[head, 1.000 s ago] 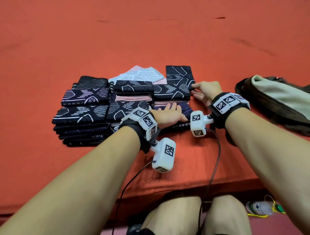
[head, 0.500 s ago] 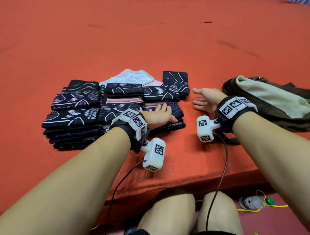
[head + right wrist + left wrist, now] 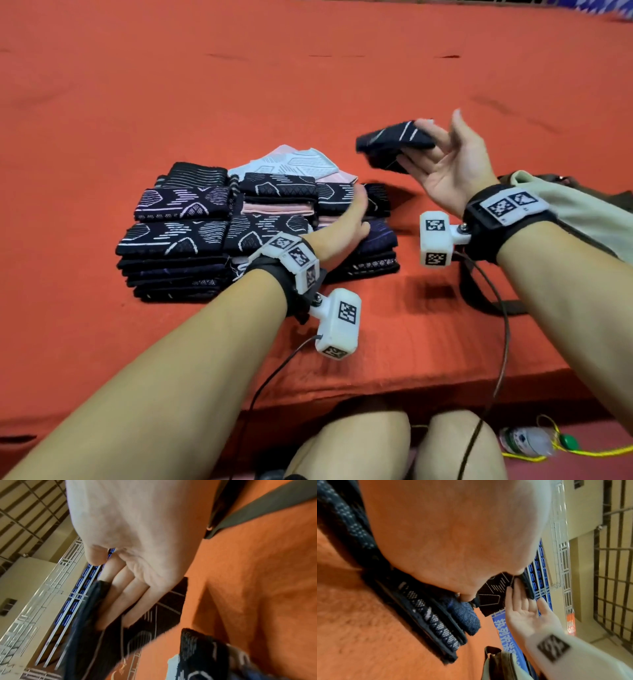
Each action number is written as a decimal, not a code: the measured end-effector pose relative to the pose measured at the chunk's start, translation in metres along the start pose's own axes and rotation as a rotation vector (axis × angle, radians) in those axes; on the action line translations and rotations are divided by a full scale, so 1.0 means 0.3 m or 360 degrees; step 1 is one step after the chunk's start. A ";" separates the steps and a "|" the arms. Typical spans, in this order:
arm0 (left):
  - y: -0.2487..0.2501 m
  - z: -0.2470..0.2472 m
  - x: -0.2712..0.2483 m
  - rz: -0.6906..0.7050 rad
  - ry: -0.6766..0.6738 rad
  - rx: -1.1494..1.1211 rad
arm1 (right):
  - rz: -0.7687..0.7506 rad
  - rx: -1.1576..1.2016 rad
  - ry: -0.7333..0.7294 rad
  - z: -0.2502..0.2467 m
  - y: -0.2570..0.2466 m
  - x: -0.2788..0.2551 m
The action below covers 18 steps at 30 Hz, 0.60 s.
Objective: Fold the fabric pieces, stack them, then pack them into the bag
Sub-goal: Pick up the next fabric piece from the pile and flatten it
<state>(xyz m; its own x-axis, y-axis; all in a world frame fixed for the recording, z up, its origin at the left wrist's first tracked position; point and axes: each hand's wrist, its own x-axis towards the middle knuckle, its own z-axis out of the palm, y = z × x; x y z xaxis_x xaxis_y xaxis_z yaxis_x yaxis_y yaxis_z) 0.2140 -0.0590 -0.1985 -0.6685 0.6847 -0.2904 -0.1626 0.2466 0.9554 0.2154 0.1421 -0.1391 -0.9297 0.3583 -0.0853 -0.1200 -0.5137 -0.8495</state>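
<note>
The folded stacks (image 3: 239, 233) are steadied on the red table (image 3: 137, 85) by the flat, straight-fingered left hand (image 3: 346, 226); one dark piece (image 3: 394, 144) is pinched aloft by the right hand (image 3: 452, 164), likely bound for the bag (image 3: 582, 212) alongside.

Left hand (image 3: 453, 534) pressed on stacked dark patterned fabric pieces (image 3: 436, 622) atop the orange counter (image 3: 359, 635). Beyond, right hand (image 3: 527, 615) raised, fingers around one folded piece (image 3: 493, 596). Bag (image 3: 503, 664) at bottom edge.

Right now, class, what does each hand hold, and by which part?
The right hand holds a dark folded fabric piece by its near end, resting across the fingers. The left hand holds nothing; it rests on the stack.
</note>
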 end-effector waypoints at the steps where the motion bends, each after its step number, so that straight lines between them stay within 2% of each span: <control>1: 0.001 -0.001 -0.001 -0.0019 -0.0003 -0.0251 | 0.0076 -0.0077 -0.0026 -0.008 -0.012 -0.031; 3: 0.010 -0.013 -0.013 0.0005 0.0176 -0.0646 | 0.0273 -0.0335 -0.0141 -0.032 -0.019 -0.092; 5: 0.022 -0.015 -0.036 0.0066 0.0441 -0.0793 | 0.0481 -0.0571 -0.0257 -0.064 -0.007 -0.146; 7: 0.043 0.006 -0.042 0.0108 0.0563 -0.0743 | 0.0651 -0.0661 -0.0363 -0.106 0.008 -0.192; 10: 0.068 0.041 -0.044 0.0021 0.0740 -0.0675 | 0.0790 -0.0646 -0.0456 -0.139 0.023 -0.244; 11: 0.077 0.043 -0.044 -0.0003 0.0744 -0.0703 | 0.0794 -0.0694 -0.0382 -0.144 0.025 -0.252; 12: 0.090 0.049 -0.053 -0.0034 0.0652 -0.0735 | 0.0768 -0.0760 -0.0263 -0.145 0.027 -0.258; 14: 0.113 0.060 -0.077 -0.0087 0.0366 -0.0706 | 0.0618 -0.0802 -0.0038 -0.147 0.039 -0.260; 16: 0.117 0.060 -0.093 -0.0129 0.0238 -0.0611 | 0.0445 -0.0650 0.0110 -0.140 0.057 -0.258; 18: 0.117 0.047 -0.106 -0.0142 0.0224 -0.0537 | 0.0396 -0.0424 0.0164 -0.117 0.071 -0.260</control>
<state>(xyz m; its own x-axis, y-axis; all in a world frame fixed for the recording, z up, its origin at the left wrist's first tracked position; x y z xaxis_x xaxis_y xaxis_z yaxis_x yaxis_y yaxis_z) 0.2398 -0.0624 -0.1566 -0.7305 0.5638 -0.3855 -0.4388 0.0451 0.8975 0.2976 0.1306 -0.1687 -0.8774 0.3316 -0.3466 0.2127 -0.3788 -0.9007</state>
